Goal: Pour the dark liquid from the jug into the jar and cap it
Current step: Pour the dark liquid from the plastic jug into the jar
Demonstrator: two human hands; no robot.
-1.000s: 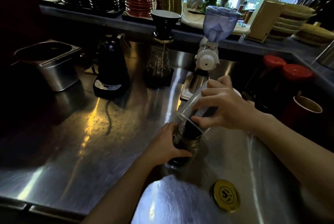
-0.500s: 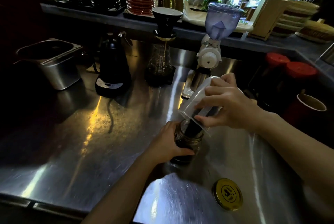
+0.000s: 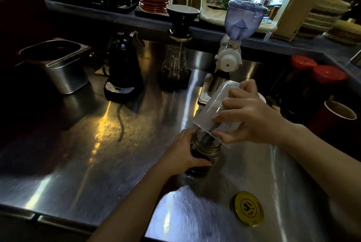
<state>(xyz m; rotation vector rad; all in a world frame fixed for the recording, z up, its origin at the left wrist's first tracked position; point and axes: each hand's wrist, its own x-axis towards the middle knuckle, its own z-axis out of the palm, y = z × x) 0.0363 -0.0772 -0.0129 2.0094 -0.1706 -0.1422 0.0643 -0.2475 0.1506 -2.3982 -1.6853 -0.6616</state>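
The right hand (image 3: pixel 252 118) grips the tipped jug (image 3: pixel 214 110) over the jar (image 3: pixel 205 155), which the left hand's (image 3: pixel 181 155) fingers wrap.

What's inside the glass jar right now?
Dark liquid fills the lower part of the jar, and a thin stream runs in from the tipped jug in the right hand. The left hand covers the jar's near side, so the exact level cannot be seen.

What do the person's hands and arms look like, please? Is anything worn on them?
Both forearms are bare as far as the picture shows: no sleeve, glove or watch is visible. The left hand and right hand show no rings on the fingers in view. The fingernails look short and unpainted, though dim light limits detail.
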